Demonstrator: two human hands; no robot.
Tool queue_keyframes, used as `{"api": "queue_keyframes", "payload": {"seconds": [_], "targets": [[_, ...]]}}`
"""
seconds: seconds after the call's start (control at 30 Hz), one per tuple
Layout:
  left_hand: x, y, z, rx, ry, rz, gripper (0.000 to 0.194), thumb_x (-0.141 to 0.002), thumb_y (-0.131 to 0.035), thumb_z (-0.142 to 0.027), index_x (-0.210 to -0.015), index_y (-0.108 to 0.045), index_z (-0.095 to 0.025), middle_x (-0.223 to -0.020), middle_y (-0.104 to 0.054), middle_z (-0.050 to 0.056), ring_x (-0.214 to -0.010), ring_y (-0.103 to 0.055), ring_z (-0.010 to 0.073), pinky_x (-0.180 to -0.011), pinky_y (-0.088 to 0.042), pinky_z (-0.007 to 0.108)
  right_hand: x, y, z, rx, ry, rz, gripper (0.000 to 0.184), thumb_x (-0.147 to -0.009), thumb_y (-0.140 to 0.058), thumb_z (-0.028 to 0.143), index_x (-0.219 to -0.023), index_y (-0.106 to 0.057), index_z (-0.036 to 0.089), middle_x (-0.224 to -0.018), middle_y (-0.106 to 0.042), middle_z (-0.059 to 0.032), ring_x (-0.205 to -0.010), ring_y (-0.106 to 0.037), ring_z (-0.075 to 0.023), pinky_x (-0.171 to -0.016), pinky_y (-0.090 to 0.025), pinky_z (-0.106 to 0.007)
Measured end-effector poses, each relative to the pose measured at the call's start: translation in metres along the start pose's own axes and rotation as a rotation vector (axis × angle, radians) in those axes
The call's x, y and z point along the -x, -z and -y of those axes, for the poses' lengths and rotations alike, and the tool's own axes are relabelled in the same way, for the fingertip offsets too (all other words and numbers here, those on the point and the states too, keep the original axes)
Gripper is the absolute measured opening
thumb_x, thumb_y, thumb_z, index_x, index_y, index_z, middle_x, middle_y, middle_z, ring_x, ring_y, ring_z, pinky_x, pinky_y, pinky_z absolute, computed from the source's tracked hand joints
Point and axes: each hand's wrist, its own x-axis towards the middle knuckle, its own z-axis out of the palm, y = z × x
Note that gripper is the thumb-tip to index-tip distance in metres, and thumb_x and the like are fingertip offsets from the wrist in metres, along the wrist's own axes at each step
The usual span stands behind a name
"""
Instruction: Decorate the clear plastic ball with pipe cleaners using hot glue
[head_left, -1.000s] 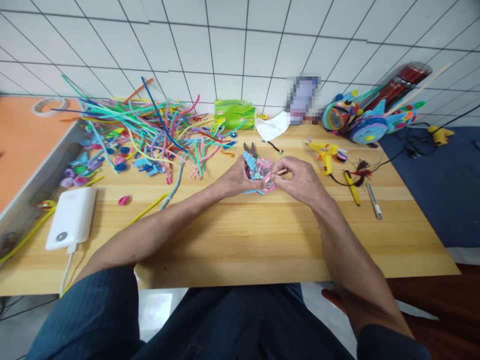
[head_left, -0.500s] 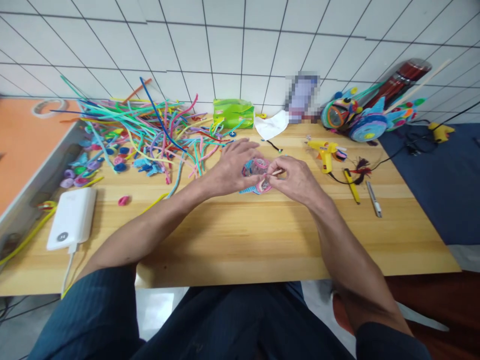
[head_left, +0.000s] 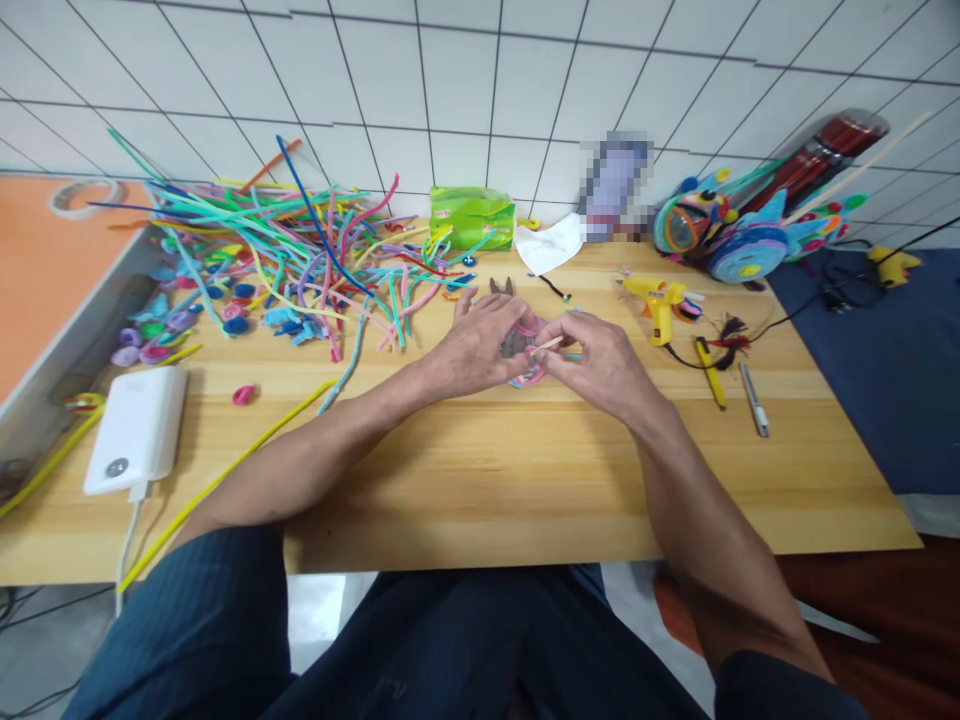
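Pinching a small pale stick (head_left: 550, 344) between thumb and forefinger, the right hand (head_left: 589, 358) works close in at the pink-and-blue craft piece (head_left: 529, 378), its grip closed with the fingertips almost together. Such a fine hold probably suits so thin a stick, letting its tip be guided precisely. The left hand (head_left: 481, 345) lies palm down over the piece's left side, fingers loosely spread, thumb pointing right; that grip seems only partly closed, likely to steady the piece, but I cannot tell whether it really clasps it, since the hand covers most of what is beneath.

The craft piece sits around the middle of the bench (head_left: 480, 470), between the two hands and mostly hidden by them, perhaps kept there so both can reach it equally. The dark tips of a tool (head_left: 501, 286), seemingly pliers, poke out just beyond the left hand.

To the right of the right hand stands a yellow glue gun (head_left: 658, 308), with a yellow cutter (head_left: 711, 374) and a grey cutter (head_left: 754, 402) nearer; that side would seem handy for right-hand tools. Tangled pipe cleaners (head_left: 330, 250) heap at the far left, presumably set back to leave elbow room. A fish-like figure (head_left: 750, 250) stands at the far right, apart from the work.
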Motion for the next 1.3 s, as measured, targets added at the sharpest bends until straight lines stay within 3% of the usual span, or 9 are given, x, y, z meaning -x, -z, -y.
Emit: {"api": "queue_keyframes", "payload": {"seconds": [0.3, 0.6, 0.97, 1.3], "targets": [[0.002, -0.008, 0.001, 0.039, 0.055, -0.014, 0.026, -0.097, -0.072, -0.037, -0.118, -0.062, -0.025, -0.128, -0.075, 0.007, -0.132, -0.066, 0.0293, -0.134, -0.026, 0.062, 0.017, 0.0, 0.002, 0.048, 0.074, -0.128, 0.012, -0.098, -0.068, 0.018, -0.094, -0.077, 0.025, -0.086, -0.074, -0.0019, -0.082, -0.069, -0.0201, -0.076, -0.053, -0.034], [0.004, -0.008, 0.0, 0.002, 0.069, -0.038, 0.027, -0.096, -0.07, -0.034, -0.119, -0.061, -0.023, -0.129, -0.074, 0.009, -0.125, -0.066, 0.0306, -0.116, -0.044, 0.052, 0.018, -0.007, 0.0, 0.042, 0.06, -0.176, 0.014, -0.096, -0.069, 0.018, -0.094, -0.08, 0.027, -0.091, -0.075, -0.0029, -0.088, -0.071, -0.0223, -0.082, -0.057, -0.038], [0.007, -0.01, 0.001, 0.015, 0.113, -0.078, 0.028, -0.096, -0.069, -0.029, -0.122, -0.062, -0.022, -0.131, -0.074, 0.008, -0.127, -0.065, 0.031, -0.114, -0.045, 0.05, 0.034, -0.02, 0.013, 0.065, 0.006, -0.199, 0.02, -0.099, -0.068, 0.018, -0.103, -0.084, 0.029, -0.093, -0.08, -0.0036, -0.082, -0.073, -0.0209, -0.078, -0.061, -0.037], [0.006, 0.0, 0.007, 0.106, 0.103, -0.007, 0.03, -0.098, -0.068, -0.033, -0.125, -0.061, -0.022, -0.137, -0.073, 0.011, -0.13, -0.066, 0.0312, -0.116, -0.047, 0.054, 0.04, -0.037, 0.015, 0.059, -0.01, -0.306, 0.019, -0.102, -0.069, 0.02, -0.108, -0.085, 0.029, -0.091, -0.081, -0.0028, -0.08, -0.074, -0.0198, -0.075, -0.061, -0.036]]}}
